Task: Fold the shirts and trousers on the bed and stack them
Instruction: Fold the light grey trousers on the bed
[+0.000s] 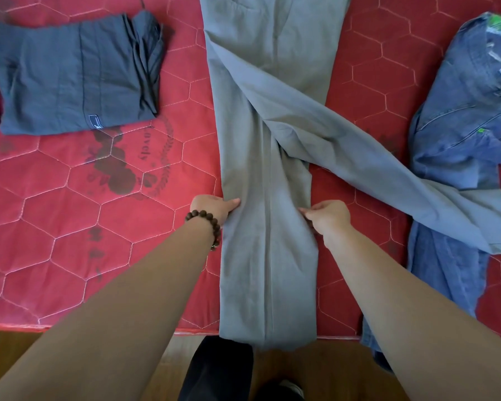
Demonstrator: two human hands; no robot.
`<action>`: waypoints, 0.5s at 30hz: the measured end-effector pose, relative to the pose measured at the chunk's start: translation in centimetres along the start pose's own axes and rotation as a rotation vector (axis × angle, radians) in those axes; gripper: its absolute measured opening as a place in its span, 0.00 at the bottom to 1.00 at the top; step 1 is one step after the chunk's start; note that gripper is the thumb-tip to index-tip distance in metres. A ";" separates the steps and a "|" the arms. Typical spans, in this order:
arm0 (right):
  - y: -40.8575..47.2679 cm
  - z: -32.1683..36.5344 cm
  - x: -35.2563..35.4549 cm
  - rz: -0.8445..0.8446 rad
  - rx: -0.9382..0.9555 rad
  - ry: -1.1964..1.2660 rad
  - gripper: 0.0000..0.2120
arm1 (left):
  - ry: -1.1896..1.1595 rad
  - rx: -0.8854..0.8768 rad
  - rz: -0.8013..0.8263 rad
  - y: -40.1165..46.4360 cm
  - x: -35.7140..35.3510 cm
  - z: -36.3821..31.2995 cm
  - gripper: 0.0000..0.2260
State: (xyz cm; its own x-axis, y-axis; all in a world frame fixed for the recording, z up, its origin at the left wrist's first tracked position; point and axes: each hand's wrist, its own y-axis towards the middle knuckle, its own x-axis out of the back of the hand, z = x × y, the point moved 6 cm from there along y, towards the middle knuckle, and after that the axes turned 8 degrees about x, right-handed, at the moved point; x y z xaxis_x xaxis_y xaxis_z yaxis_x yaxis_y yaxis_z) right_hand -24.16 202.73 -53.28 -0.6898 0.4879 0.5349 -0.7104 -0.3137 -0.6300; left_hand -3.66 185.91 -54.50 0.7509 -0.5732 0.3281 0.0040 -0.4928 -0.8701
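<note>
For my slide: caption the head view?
Both hands pinch grey trousers on red quilted mattress.

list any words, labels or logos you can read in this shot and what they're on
"Lovely": dark script printed upside down beside the dark floral print on the red quilted mattress; the first letters are faint, so the reading is likely, not certain.
Small dark label with a pale outline on the folded dark grey garment: too small to read.
Green mark on the blue denim jeans: no legible text.
Grey trousers: no visible text.

The grey trousers [268, 157] run off the top edge — waistband unseen — jeans [457, 131] cut off right.
</note>
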 end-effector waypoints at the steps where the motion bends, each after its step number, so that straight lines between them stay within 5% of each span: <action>1: 0.4 -0.1 0.4 -0.020 0.010 -0.009 0.13 | -0.012 0.002 -0.010 0.3 0.5 0.0 0.10; 6: 0.4 -0.5 0.9 -0.074 0.100 -0.077 0.12 | -0.077 -0.028 -0.051 0.8 1.8 1.1 0.04; 12: -1.8 -2.9 -0.3 0.113 -0.117 0.000 0.23 | -0.016 0.094 0.146 -1.6 0.4 3.1 0.16; 15: -3.5 -3.9 -0.7 0.193 -0.098 0.161 0.11 | 0.006 0.041 0.139 -1.7 0.9 4.4 0.08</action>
State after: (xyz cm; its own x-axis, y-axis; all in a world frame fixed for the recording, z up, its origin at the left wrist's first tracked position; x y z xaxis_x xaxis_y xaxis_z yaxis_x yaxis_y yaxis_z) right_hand -20.67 206.66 -53.66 -0.7744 0.5526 0.3083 -0.5458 -0.3369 -0.7672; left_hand -0.05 189.15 -54.31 0.7419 -0.6381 0.2059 -0.0727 -0.3819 -0.9213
